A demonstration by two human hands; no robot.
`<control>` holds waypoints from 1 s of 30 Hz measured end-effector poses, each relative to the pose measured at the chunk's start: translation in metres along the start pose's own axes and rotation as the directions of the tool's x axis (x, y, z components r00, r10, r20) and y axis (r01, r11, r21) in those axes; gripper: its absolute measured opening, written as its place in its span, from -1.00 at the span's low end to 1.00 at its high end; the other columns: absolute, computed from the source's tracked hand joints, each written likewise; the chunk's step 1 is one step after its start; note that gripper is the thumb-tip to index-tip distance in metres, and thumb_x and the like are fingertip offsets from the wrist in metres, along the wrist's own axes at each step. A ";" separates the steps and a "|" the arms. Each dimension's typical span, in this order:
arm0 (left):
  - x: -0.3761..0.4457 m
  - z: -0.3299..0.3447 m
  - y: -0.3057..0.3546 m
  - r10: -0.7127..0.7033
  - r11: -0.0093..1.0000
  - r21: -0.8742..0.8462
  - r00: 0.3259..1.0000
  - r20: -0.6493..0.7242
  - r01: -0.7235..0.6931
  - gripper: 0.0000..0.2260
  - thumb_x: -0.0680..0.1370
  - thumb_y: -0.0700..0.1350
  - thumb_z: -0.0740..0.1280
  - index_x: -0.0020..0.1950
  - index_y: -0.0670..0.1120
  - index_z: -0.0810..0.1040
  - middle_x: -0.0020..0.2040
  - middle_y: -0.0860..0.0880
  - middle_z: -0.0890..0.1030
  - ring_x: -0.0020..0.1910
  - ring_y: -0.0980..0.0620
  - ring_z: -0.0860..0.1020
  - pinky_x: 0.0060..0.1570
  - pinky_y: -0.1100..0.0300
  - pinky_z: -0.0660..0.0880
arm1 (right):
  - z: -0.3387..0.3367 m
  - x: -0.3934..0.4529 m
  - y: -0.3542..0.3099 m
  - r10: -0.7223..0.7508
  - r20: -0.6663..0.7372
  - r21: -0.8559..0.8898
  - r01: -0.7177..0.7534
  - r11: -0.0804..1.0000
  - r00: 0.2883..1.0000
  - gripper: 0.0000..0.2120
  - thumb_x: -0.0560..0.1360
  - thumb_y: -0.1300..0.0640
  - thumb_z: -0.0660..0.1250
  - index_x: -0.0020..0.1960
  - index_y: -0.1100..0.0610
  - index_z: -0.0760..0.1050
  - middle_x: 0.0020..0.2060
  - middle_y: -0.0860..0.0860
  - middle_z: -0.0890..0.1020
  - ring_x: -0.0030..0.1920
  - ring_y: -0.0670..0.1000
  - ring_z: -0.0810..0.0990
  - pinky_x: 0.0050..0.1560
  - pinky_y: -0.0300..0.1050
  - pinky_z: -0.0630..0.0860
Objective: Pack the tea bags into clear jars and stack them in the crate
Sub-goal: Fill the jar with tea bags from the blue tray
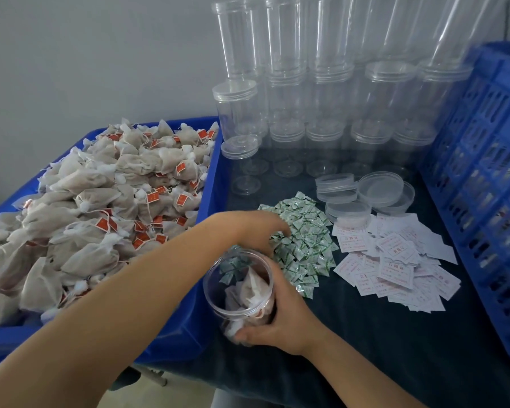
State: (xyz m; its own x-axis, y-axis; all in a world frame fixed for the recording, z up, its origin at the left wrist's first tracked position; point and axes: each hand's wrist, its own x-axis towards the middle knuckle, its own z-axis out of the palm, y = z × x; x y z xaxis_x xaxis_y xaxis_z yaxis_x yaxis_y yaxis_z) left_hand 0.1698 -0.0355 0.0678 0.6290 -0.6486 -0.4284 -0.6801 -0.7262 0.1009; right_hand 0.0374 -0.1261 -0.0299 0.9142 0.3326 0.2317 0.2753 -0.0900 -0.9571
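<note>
A clear jar [238,287] without a lid, tilted toward me, holds several tea bags. My right hand [280,319] grips it from below and the side. My left hand [248,228] reaches across above the jar's mouth, its fingers curled on the pile of green-and-white sachets [304,245]; whether it pinches one I cannot tell. A heap of tea bags [100,207] with red tags fills the blue bin [211,184] at left. The blue crate [483,172] stands at the right edge.
Stacks of empty clear jars [321,98] stand at the back of the dark table. Loose clear lids [365,192] lie in front of them. A spread of white paper labels [395,260] with red print lies right of the sachets.
</note>
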 end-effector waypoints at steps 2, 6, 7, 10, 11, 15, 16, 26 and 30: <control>0.003 0.008 -0.004 -0.020 1.000 0.008 0.998 0.063 0.020 -0.54 0.49 -0.06 0.43 0.36 0.01 0.43 0.23 -0.02 0.48 0.16 -0.02 0.47 0.16 0.09 0.44 | 0.000 0.001 0.000 -0.008 0.005 -0.015 0.008 1.000 1.000 -0.03 0.22 0.09 0.65 0.47 -0.27 0.22 0.41 -0.16 0.43 0.45 -0.07 0.38 0.45 0.07 0.36; 0.008 0.014 -0.005 -0.021 0.999 -0.027 0.999 0.042 0.022 -0.68 0.45 -0.06 0.47 0.18 0.01 0.55 -0.06 0.11 0.46 -0.09 0.08 0.47 -0.11 0.20 0.43 | -0.001 0.001 0.003 0.003 0.002 -0.026 -0.003 1.000 1.000 -0.02 0.20 0.04 0.65 0.44 -0.33 0.21 0.40 -0.19 0.42 0.44 -0.08 0.38 0.44 0.09 0.36; 0.010 0.015 -0.004 -0.015 1.000 -0.015 0.999 0.032 0.016 -0.70 0.45 -0.08 0.47 0.15 -0.01 0.55 -0.07 0.11 0.45 -0.11 0.08 0.46 -0.15 0.22 0.40 | -0.001 0.001 0.004 0.006 0.002 -0.027 -0.006 1.000 1.000 -0.02 0.20 0.04 0.66 0.46 -0.31 0.21 0.41 -0.17 0.42 0.45 -0.07 0.38 0.44 0.11 0.36; 0.015 0.017 -0.004 0.004 1.000 -0.014 1.000 0.019 -0.004 -0.77 0.44 -0.11 0.47 0.03 0.00 0.51 -0.13 0.12 0.44 -0.14 0.08 0.45 -0.24 0.23 0.38 | -0.001 0.000 0.004 0.004 0.000 -0.027 -0.004 1.000 1.000 -0.01 0.20 0.04 0.66 0.47 -0.29 0.20 0.42 -0.16 0.41 0.45 -0.06 0.37 0.44 0.14 0.36; 0.015 0.017 -0.005 0.008 1.000 -0.019 1.000 0.017 -0.007 -0.78 0.43 -0.11 0.47 -0.01 0.02 0.48 -0.14 0.13 0.44 -0.14 0.08 0.46 -0.23 0.23 0.40 | -0.001 0.000 0.004 0.001 0.000 -0.027 -0.001 1.000 1.000 -0.01 0.20 0.03 0.66 0.46 -0.32 0.20 0.42 -0.17 0.41 0.45 -0.08 0.37 0.44 0.13 0.36; 0.017 0.018 -0.006 0.009 1.000 -0.014 1.000 0.024 -0.008 -0.78 0.42 -0.12 0.48 -0.05 0.00 0.46 -0.07 0.06 0.50 -0.12 0.04 0.48 -0.14 0.15 0.46 | -0.002 0.000 0.004 -0.001 0.000 -0.042 0.001 0.999 1.000 -0.02 0.20 0.01 0.65 0.44 -0.36 0.20 0.41 -0.21 0.41 0.44 -0.10 0.37 0.44 0.10 0.36; 0.017 0.018 -0.006 0.010 1.000 -0.013 1.000 0.026 -0.010 -0.78 0.43 -0.13 0.48 -0.05 -0.02 0.46 -0.09 0.05 0.50 -0.13 0.03 0.48 -0.15 0.15 0.45 | -0.002 0.000 0.004 -0.003 0.002 -0.045 0.003 0.999 1.000 -0.02 0.20 0.01 0.65 0.44 -0.37 0.19 0.40 -0.22 0.41 0.44 -0.11 0.37 0.44 0.09 0.36; 0.015 0.017 -0.006 -0.067 0.995 0.081 0.996 0.053 0.062 -0.79 0.46 -0.17 0.41 -0.01 -0.08 0.40 -0.13 0.01 0.46 -0.18 0.01 0.40 -0.36 0.23 0.28 | -0.002 0.000 0.006 -0.007 0.003 -0.069 0.007 0.998 1.000 -0.02 0.21 0.03 0.65 0.46 -0.30 0.20 0.40 -0.18 0.43 0.44 -0.05 0.39 0.41 0.18 0.37; 0.014 0.016 -0.004 -0.055 0.997 0.048 0.998 0.044 0.053 -0.77 0.45 -0.20 0.41 -0.01 -0.05 0.39 -0.16 0.06 0.42 -0.17 0.02 0.40 -0.37 0.24 0.28 | -0.002 0.000 0.005 -0.007 0.001 -0.068 0.007 0.998 1.000 -0.03 0.22 0.02 0.65 0.45 -0.32 0.21 0.39 -0.20 0.44 0.43 -0.07 0.40 0.41 0.17 0.38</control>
State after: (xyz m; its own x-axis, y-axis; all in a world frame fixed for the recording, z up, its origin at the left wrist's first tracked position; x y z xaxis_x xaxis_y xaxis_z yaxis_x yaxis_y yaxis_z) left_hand 0.1758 -0.0381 0.0471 0.6485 -0.5970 -0.4722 -0.6630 -0.7478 0.0348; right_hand 0.0392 -0.1283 -0.0343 0.9121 0.3339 0.2379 0.3011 -0.1517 -0.9414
